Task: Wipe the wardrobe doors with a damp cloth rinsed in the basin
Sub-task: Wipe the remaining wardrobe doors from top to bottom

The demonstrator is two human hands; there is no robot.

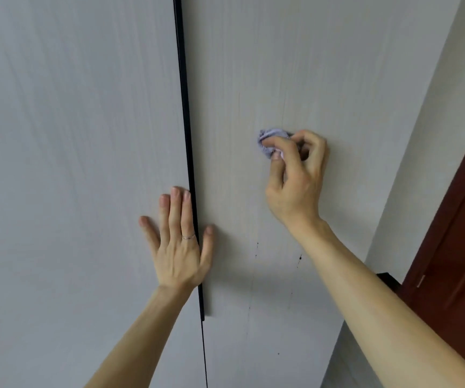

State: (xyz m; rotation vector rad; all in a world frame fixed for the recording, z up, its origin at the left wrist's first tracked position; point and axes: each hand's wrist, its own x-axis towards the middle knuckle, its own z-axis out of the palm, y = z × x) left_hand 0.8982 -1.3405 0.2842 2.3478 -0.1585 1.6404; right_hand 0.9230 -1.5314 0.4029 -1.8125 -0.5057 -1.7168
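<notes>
Pale wardrobe door (323,68), crumpled lilac cloth (271,136) pressed against it.

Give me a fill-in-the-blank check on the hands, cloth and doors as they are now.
1. The right hand holds a crumpled lilac cloth against the pale wood-grain wardrobe door on the ____ of the black vertical strip.
2. The flat left hand lies across that strip and wears a thin silver ____.
3. Small dark specks mark the door ____ the cloth.
Missing words: right; ring; below.
</notes>
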